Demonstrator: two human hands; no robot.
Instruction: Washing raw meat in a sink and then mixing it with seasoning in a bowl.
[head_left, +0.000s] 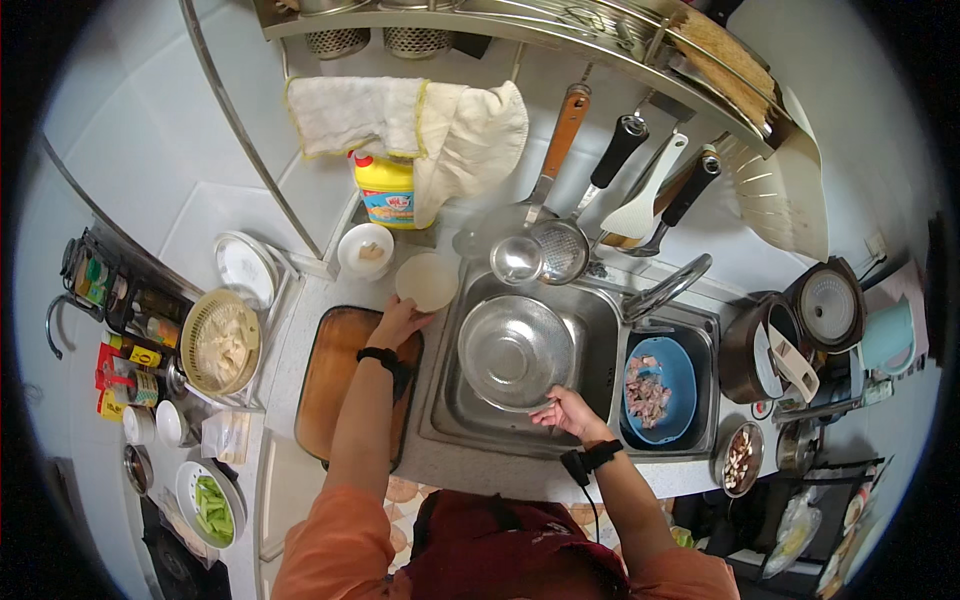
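Observation:
My left hand (403, 322) has its fingers at the near rim of a pale round bowl (426, 282), beside the sink's upper left corner. Below that arm lies a brown wooden cutting board (352, 360) with a dark edge. With its thumb over the rim, my right hand (568, 411) holds a perforated metal strainer basin (514, 351). No food shows in the strainer, which is over the left bowl of the stainless steel sink (600, 330). A white bowl (366, 250) with a few pale pieces stands just left of the pale bowl.
A blue basin (679, 386) of chopped raw meat sits in the right sink bowl, under the faucet (667, 289). Ladles (562, 247) hang above the sink. At left are a yellow basket (196, 337) and a colander of green vegetable pieces (214, 514); a pot (739, 356) stands right.

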